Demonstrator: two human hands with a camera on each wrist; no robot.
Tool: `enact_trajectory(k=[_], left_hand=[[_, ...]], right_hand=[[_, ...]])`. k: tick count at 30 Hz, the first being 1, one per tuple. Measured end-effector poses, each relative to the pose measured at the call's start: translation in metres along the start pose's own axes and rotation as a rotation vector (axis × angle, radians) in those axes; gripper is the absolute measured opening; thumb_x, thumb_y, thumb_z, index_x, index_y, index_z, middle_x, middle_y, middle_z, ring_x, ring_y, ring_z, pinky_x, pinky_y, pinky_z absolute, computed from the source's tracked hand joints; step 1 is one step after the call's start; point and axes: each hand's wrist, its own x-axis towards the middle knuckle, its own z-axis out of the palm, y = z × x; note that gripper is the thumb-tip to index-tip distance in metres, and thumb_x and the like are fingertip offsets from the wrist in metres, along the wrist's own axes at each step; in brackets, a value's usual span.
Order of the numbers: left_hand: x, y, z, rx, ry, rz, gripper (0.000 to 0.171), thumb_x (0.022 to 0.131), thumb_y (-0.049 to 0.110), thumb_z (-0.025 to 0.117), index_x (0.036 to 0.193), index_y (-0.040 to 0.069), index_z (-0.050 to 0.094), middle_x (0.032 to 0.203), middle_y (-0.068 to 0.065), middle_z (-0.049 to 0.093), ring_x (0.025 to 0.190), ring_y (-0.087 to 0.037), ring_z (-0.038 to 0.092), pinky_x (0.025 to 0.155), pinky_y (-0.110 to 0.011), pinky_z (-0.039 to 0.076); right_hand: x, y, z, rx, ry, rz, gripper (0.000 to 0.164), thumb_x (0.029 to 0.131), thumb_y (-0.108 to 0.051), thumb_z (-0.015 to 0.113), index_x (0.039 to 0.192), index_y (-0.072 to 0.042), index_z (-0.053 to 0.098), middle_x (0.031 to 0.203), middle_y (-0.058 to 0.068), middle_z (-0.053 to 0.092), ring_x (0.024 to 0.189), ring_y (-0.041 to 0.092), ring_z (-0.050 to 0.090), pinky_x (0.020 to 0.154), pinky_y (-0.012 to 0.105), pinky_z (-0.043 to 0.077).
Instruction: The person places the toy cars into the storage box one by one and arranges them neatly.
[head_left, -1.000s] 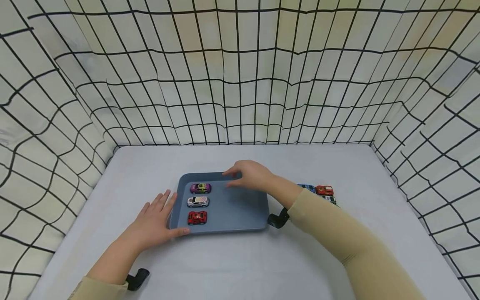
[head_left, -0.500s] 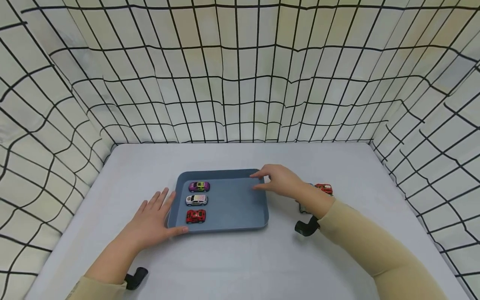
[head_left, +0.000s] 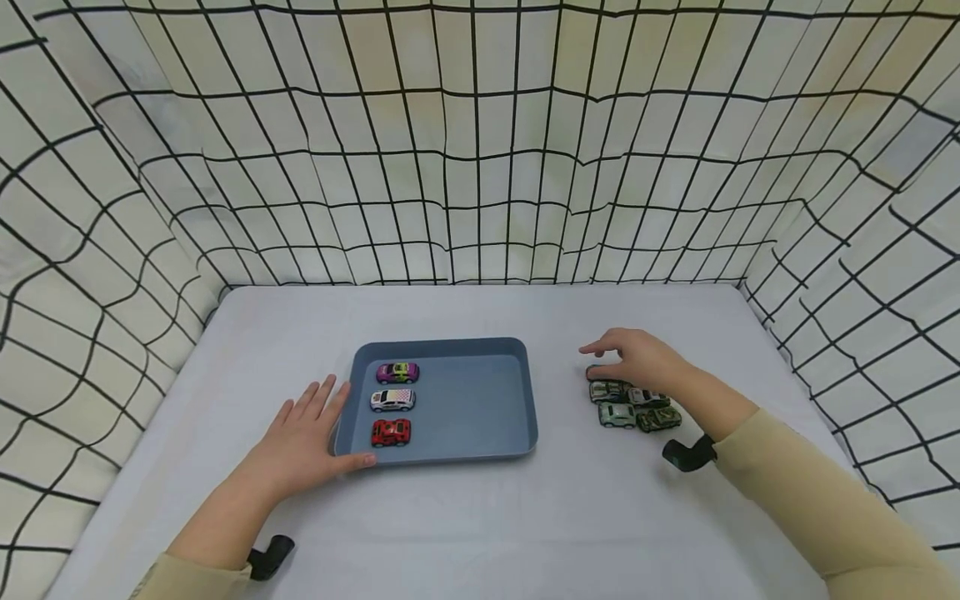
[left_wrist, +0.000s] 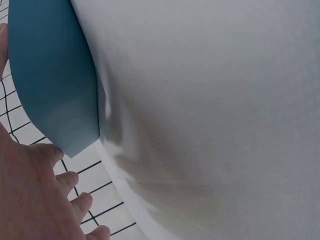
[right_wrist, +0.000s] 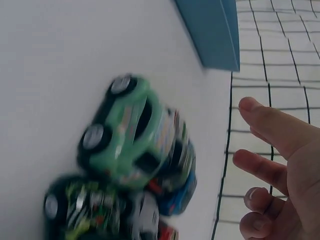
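My left hand [head_left: 303, 437] rests at the left side of a blue-grey tray [head_left: 480, 408], fingers spread and straight, thumb along the near rim. Inside the tray, a purple toy car [head_left: 397, 372], a white one [head_left: 393, 400] and a red one [head_left: 391, 432] stand in a column on the left. My right hand [head_left: 641, 362] hovers over a cluster of toy cars on the table, thumb and fingers apart, holding nothing. A pale green toy car [right_wrist: 125, 130] and a camouflage-patterned car [head_left: 658, 418] sit at the cluster's near side; my hand hides part of its back.
A white cloth covers the table [head_left: 480, 525]. Black-grid netting [head_left: 480, 150] over white sheeting walls off the back and both sides. Black wrist camera mounts [head_left: 688, 454] stick out below each wrist.
My right hand has moved right, from over the tray to above the toy car cluster, uncovering the tray's right part. My left hand has stayed at the tray.
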Motion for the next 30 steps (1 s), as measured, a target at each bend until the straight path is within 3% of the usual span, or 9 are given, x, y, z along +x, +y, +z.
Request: enact_trajectory(k=[4, 8, 21, 30], left_hand=[[-0.001, 0.001, -0.002, 0.001, -0.001, -0.002, 0.125, 0.072, 0.083, 0.061, 0.155, -0.002, 0.022, 0.160, -0.028, 0.016, 0.145, -0.049, 0.015, 0.114, -0.068, 0.013], [-0.001, 0.000, -0.002, -0.002, 0.000, -0.005, 0.125, 0.072, 0.083, 0.061, 0.155, -0.002, 0.023, 0.160, -0.028, 0.016, 0.145, -0.049, 0.015, 0.114, -0.068, 0.013], [0.000, -0.002, 0.002, 0.008, 0.005, 0.000, 0.126, 0.071, 0.086, 0.058, 0.156, -0.001, 0.022, 0.161, -0.028, 0.016, 0.145, -0.049, 0.015, 0.114, -0.068, 0.013], [-0.001, 0.000, 0.000, 0.012, 0.007, -0.004, 0.126, 0.072, 0.083, 0.060, 0.156, -0.002, 0.022, 0.160, -0.028, 0.016, 0.145, -0.050, 0.015, 0.114, -0.068, 0.013]], right_hand=[[-0.004, 0.016, -0.006, -0.027, -0.031, -0.015, 0.042, 0.091, -0.033, 0.074, 0.129, -0.017, 0.068, 0.125, 0.005, 0.065, 0.117, 0.028, 0.060, 0.096, 0.049, 0.050], [-0.002, 0.025, -0.012, -0.036, -0.088, -0.014, 0.040, 0.092, -0.029, 0.073, 0.130, -0.017, 0.068, 0.125, 0.006, 0.065, 0.119, 0.031, 0.058, 0.100, 0.052, 0.047], [0.011, 0.039, -0.020, -0.003, -0.278, 0.059, 0.039, 0.091, -0.012, 0.070, 0.129, -0.020, 0.068, 0.124, 0.007, 0.064, 0.124, 0.035, 0.051, 0.101, 0.058, 0.044], [0.014, 0.041, -0.013, -0.016, -0.301, 0.080, 0.043, 0.089, -0.009, 0.070, 0.130, -0.020, 0.068, 0.128, 0.008, 0.063, 0.128, 0.037, 0.049, 0.105, 0.059, 0.041]])
